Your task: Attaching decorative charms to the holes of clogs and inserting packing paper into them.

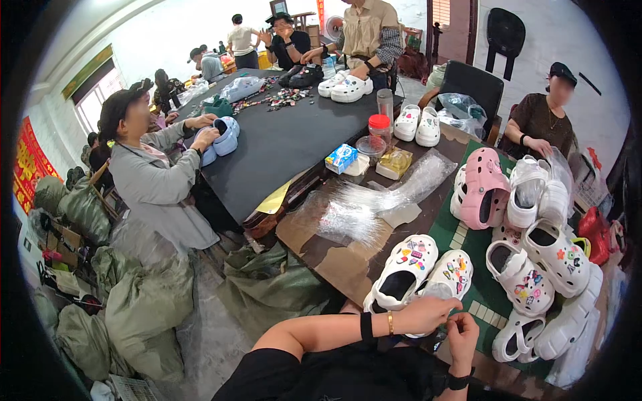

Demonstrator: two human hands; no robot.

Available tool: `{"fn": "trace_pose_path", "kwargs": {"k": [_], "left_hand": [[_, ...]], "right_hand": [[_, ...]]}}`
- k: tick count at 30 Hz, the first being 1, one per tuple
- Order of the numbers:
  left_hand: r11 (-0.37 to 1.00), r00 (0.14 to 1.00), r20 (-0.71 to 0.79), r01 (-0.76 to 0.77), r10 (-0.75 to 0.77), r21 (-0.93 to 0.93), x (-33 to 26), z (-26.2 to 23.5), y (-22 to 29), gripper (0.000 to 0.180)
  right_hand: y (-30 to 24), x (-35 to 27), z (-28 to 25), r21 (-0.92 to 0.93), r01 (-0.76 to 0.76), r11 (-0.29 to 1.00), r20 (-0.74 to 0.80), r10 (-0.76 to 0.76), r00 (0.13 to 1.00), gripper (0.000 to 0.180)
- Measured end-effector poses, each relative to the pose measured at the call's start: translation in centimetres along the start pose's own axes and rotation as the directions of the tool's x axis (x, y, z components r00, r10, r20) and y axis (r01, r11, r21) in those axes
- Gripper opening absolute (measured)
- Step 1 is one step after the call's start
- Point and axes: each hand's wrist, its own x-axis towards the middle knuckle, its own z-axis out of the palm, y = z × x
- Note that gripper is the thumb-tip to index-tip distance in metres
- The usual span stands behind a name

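Hands meet over a pair of white clogs at the near edge of the surface.

The left hand (pixel 424 314) curls over the heel of the right-hand white clog (pixel 447 279), and the right hand (pixel 463 337) is pinched shut just beside it at five o'clock; whatever small thing the fingers grip is too small to tell. The other white clog (pixel 404 269), dotted with coloured charms, sits touching its mate at nine o'clock. On the green mat (pixel 483 294), a heap of white clogs (pixel 542 267) lies at three o'clock, a pink clog (pixel 483 188) at one o'clock. Clear plastic bags (pixel 374 204) lie at eleven o'clock on the brown surface (pixel 348 264). Other people work at the far black table (pixel 281 144).
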Motion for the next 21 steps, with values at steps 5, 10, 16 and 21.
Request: {"fn": "trace_pose_path", "kwargs": {"k": [5, 10, 16, 21], "left_hand": [[1.0, 1.0, 0.006, -0.007, 0.007, 0.008, 0.0, 0.5, -0.3, 0.03], [1.0, 1.0, 0.02, 0.014, -0.014, 0.018, 0.1, 0.8, -0.5, 0.034], [0.999, 0.999, 0.022, 0.044, -0.044, 0.005, -0.1, 0.6, 0.1, 0.033], [1.0, 1.0, -0.009, -0.007, 0.006, -0.018, -0.3, 0.7, 0.3, 0.023]], "right_hand": [[0.4, 0.0, 0.2, 0.046, -0.035, 0.998, -0.009, 0.035, 0.999, 0.003], [0.9, 0.1, -0.1, 0.032, -0.018, 0.999, -0.024, 0.019, 1.0, 0.003], [0.6, -0.1, -0.2, 0.154, -0.014, 0.988, -0.062, 0.023, 0.998, 0.002], [0.9, -0.2, -0.1, 0.178, -0.018, 0.984, -0.035, 0.024, 0.999, 0.003]]}}
